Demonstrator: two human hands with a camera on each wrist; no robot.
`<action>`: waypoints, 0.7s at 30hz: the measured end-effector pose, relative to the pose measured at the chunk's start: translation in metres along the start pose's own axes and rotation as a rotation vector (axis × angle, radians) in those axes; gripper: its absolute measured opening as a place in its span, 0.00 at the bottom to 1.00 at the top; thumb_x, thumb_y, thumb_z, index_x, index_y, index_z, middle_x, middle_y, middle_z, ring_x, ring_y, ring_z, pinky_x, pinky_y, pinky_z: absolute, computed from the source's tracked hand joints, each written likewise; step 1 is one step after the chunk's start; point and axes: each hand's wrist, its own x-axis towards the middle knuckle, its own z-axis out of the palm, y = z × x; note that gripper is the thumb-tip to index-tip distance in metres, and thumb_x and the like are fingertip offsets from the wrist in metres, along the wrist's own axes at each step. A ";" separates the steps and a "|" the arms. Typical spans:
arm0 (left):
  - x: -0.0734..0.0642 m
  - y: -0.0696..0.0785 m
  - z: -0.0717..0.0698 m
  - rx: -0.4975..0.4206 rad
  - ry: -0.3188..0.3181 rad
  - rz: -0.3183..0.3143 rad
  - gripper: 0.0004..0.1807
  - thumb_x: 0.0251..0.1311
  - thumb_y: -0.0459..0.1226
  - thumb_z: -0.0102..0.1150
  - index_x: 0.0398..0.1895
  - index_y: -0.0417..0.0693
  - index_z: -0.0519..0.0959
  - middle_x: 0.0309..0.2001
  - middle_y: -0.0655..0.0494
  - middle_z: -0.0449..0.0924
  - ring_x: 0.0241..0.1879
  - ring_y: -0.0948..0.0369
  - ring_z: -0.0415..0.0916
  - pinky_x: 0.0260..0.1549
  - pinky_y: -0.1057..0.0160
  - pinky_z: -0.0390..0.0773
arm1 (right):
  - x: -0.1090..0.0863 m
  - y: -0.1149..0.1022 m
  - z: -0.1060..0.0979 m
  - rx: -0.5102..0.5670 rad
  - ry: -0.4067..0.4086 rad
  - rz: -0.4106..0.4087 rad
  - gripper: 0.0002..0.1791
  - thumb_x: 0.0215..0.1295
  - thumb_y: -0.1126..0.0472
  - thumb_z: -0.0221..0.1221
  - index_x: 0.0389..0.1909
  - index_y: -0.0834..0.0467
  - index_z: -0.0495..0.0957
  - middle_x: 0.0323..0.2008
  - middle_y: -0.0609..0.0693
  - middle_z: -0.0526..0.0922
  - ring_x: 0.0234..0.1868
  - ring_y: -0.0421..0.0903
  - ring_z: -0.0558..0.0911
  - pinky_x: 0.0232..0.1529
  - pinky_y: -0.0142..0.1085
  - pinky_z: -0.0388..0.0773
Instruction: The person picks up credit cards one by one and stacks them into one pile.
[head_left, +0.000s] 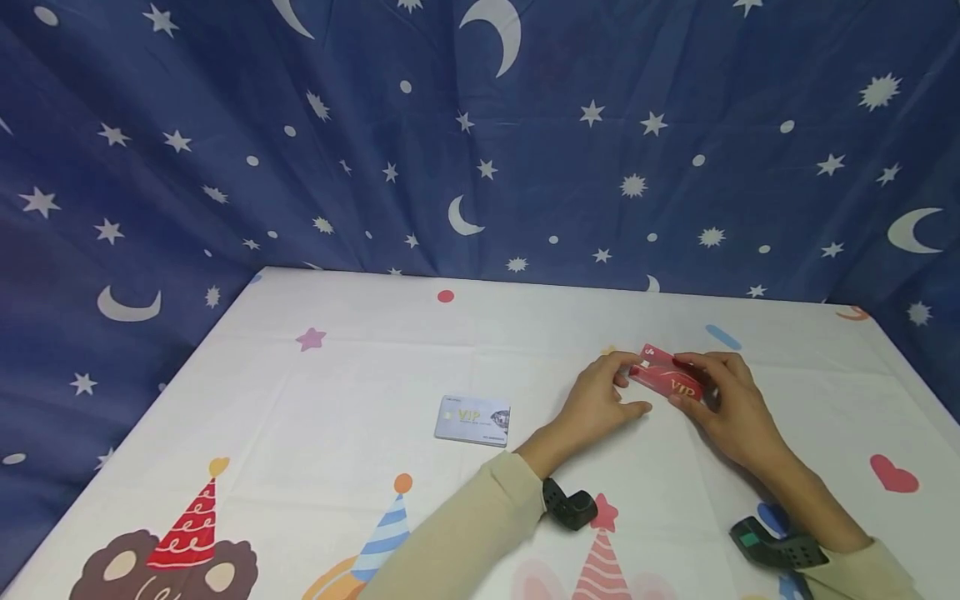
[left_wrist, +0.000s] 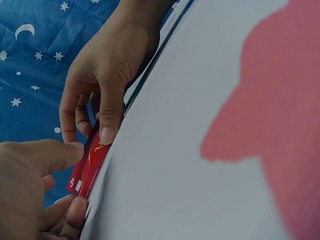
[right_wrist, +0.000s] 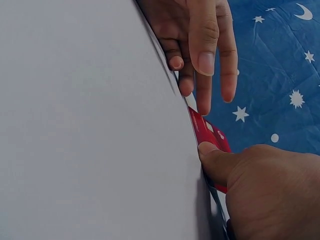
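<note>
Toward the right of the table, my right hand grips a red VIP card, its thumb pressing on the printed face. A second red piece with a white logo shows behind it; whether this is a separate card I cannot tell. My left hand is at the card's left end, its fingers loosely extended and its thumb apart from the card. In the right wrist view, the left fingertips hover just by the card's end. Left of both hands, a silver VIP card lies flat, perhaps a small stack.
A white tablecloth with printed party figures covers the table. Behind it hangs a dark blue curtain with stars and moons. Each wrist wears a black camera band.
</note>
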 end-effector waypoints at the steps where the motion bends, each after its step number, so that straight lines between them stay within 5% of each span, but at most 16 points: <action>1: 0.000 0.000 0.000 0.003 -0.002 -0.003 0.32 0.50 0.36 0.71 0.60 0.49 0.72 0.40 0.56 0.75 0.37 0.68 0.69 0.34 0.78 0.67 | 0.000 0.000 0.000 -0.004 0.001 -0.005 0.35 0.52 0.65 0.70 0.62 0.59 0.69 0.53 0.63 0.64 0.51 0.60 0.68 0.46 0.59 0.73; 12: -0.001 0.001 -0.001 -0.025 -0.016 -0.026 0.32 0.50 0.35 0.71 0.61 0.46 0.71 0.41 0.56 0.74 0.39 0.67 0.68 0.34 0.77 0.68 | -0.001 0.000 0.001 -0.013 0.013 -0.066 0.36 0.49 0.68 0.71 0.61 0.58 0.70 0.52 0.62 0.64 0.49 0.59 0.69 0.42 0.57 0.76; 21: 0.000 -0.001 0.000 -0.088 0.038 0.002 0.31 0.50 0.30 0.70 0.60 0.45 0.71 0.49 0.54 0.75 0.37 0.69 0.70 0.33 0.78 0.70 | 0.000 0.000 0.001 0.040 -0.030 -0.061 0.37 0.48 0.64 0.73 0.60 0.60 0.70 0.52 0.62 0.68 0.50 0.62 0.72 0.43 0.58 0.75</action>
